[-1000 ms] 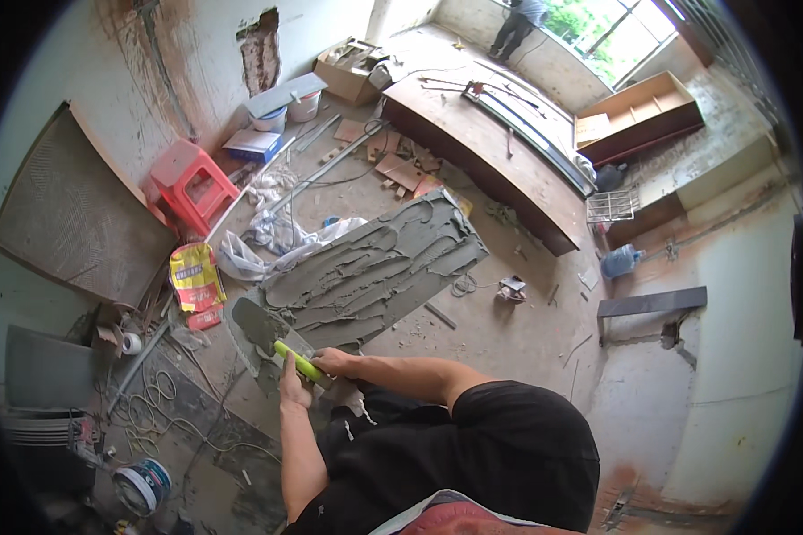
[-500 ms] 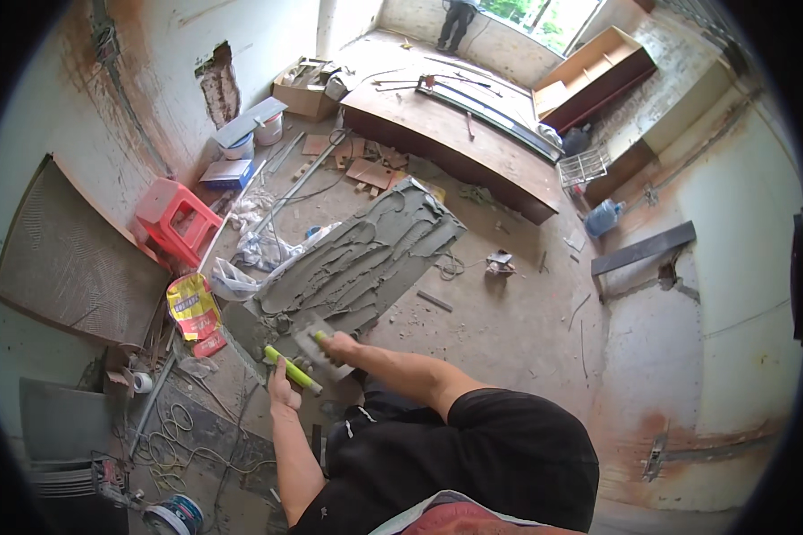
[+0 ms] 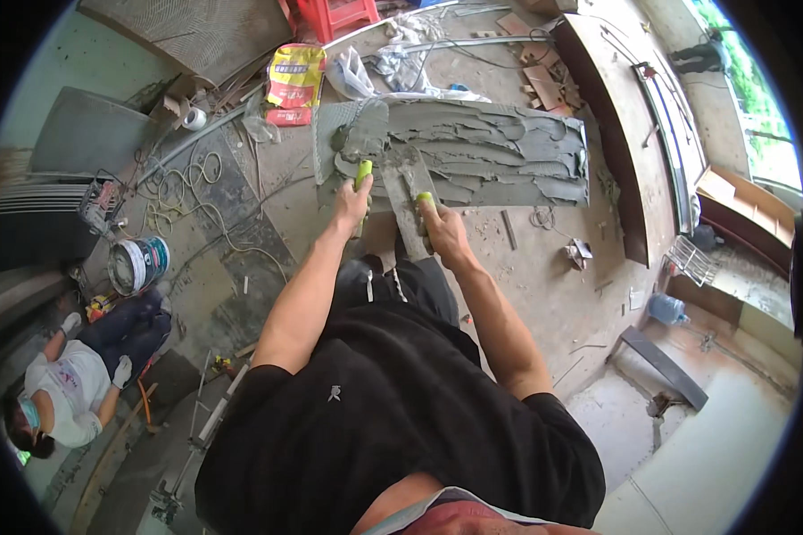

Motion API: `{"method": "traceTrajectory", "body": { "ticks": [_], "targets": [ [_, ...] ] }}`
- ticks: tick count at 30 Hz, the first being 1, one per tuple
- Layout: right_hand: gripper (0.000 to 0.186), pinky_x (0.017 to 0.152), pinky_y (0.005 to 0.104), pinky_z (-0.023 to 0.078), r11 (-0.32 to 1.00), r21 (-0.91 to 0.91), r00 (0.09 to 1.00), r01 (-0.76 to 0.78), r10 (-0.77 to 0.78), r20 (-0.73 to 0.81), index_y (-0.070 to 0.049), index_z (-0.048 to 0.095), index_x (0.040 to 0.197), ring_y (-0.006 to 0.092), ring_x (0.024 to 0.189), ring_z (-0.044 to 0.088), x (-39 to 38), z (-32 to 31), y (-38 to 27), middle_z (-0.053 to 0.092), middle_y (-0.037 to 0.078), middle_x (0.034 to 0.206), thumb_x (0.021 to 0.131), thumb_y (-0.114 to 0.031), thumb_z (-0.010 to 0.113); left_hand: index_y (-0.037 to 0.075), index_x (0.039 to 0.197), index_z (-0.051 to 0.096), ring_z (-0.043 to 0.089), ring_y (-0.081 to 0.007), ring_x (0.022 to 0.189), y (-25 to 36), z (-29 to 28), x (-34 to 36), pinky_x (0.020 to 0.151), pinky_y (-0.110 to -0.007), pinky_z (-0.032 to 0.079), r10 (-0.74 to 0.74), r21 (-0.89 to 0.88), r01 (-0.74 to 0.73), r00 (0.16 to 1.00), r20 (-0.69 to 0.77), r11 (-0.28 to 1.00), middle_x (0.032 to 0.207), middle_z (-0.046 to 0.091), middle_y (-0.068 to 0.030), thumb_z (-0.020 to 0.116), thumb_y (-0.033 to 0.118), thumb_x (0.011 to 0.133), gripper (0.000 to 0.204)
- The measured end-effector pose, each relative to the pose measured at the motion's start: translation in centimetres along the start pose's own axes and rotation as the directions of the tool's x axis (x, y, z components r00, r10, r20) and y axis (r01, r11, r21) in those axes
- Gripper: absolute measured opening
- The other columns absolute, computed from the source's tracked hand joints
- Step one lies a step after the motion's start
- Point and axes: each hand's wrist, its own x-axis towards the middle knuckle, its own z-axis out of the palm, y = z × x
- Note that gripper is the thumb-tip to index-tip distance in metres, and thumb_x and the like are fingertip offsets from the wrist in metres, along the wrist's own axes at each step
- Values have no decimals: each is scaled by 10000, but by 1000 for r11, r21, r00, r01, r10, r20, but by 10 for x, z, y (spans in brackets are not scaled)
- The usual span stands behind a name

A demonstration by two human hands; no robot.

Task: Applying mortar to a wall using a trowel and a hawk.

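In the upper centre of the frame, the left grip (image 3: 351,203) is closed around the lime-green handle of one trowel (image 3: 364,172), while the right grip (image 3: 446,234) is wrapped round the green handle of a second trowel (image 3: 404,203), whose long grey-smeared blade slants just beside the first. Both tools overlap the near edge of a long slab (image 3: 324,169) lying across the upper centre; whether the blades touch it cannot be told. Ridged grey mortar (image 3: 500,152) coats most of it, with a paler strip at its left end. Above that end lie a yellow-and-red bag (image 3: 296,82) and clear plastic (image 3: 352,73). A coiled cable (image 3: 178,192) and a bucket (image 3: 136,266) sit at left, and a gloved co-worker (image 3: 70,383) is at lower left.
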Motion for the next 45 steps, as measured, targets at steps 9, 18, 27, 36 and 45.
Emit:
{"method": "traceTrajectory", "body": {
  "ticks": [9, 18, 27, 36, 45],
  "targets": [
    [474, 413, 275, 379, 987, 20, 984, -158, 156, 83, -11, 617, 827, 136, 475, 460, 17, 8, -1, 556, 72, 656, 982, -452, 546, -11, 1002, 582, 637, -354, 700, 7, 11, -5, 637, -448, 509, 121, 308, -93, 990, -71, 947, 831, 669, -168, 532, 572, 953, 587],
    [472, 408, 282, 381, 978, 63, 977, -201, 195, 88, -1, 622, 835, 146, 465, 461, 58, 31, 11, 554, 67, 639, 968, -450, 557, -47, 1026, 579, 647, -458, 842, 9, 9, 23, 760, -503, 510, 61, 474, -46, 998, -15, 879, 909, 668, -270, 446, 590, 974, 653],
    [474, 397, 291, 372, 973, -30, 963, -231, 233, 133, -2, 627, 817, 152, 435, 458, 85, 40, 10, 561, 74, 635, 955, -453, 572, -55, 1026, 590, 653, -459, 853, -15, -4, 49, 762, -506, 512, -4, 540, 44, 997, -75, 841, 928, 668, -286, 443, 584, 975, 657],
    [485, 394, 292, 363, 952, 0, 938, -307, 302, 170, -5, 634, 800, 149, 422, 449, 96, 43, 1, 552, 68, 606, 939, -467, 590, -61, 1084, 598, 653, -462, 883, -2, -7, 47, 776, -508, 513, -66, 504, 118, 991, -119, 856, 975, 674, -290, 442, 587, 970, 676],
    [484, 395, 292, 361, 949, -11, 932, -315, 312, 187, -7, 636, 784, 151, 421, 450, 111, 44, 8, 543, 60, 589, 938, -464, 589, -61, 1011, 605, 656, -456, 889, 7, -6, 41, 788, -499, 522, -106, 482, 164, 984, -145, 861, 985, 674, -290, 452, 542, 979, 622]
  ]
}}
